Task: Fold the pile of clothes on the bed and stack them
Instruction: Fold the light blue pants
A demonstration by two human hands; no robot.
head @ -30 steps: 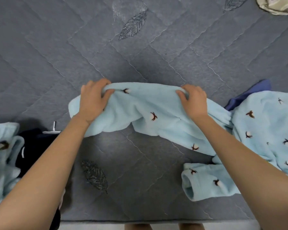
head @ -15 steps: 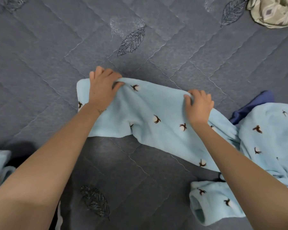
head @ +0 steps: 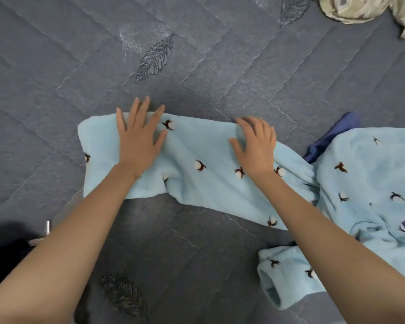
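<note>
The left hand [head: 138, 141] lay palm-down on the light-blue garment [head: 208, 146]. Its fingers were straight and spread apart, gripping nothing, and the fingertips reached just past the garment's far edge onto the quilt. The right hand [head: 255, 148], at 3 o'clock from the left hand, also rested on the cloth. Its fingers were apart and only slightly curved, with nothing pinched between them. Judgement: both palms were placed this way to press the laid-out section flat and keep its far edge straight before a fold.

The section under the hands ran as a band from 9 o'clock to 3 o'clock across the middle of the bed [head: 56, 90]. Shallow wrinkles showed between the two wrists. Toward 4 o'clock from the right hand, the band joined a bunched, unspread mass of the same printed fabric at the right edge of view. A cuffed end [head: 274, 288] lay open at 5 o'clock, beside the right forearm.

A dark blue cloth [head: 330, 139] protruded from beneath that mass at 3 o'clock. A patterned beige cloth [head: 360, 8] lay at 1 o'clock, well apart. A black item [head: 5, 244] sat at 8 o'clock, partly hidden by the left forearm.

Judgement: no folded stack was in view, so the task appeared to be at an early stage.
</note>
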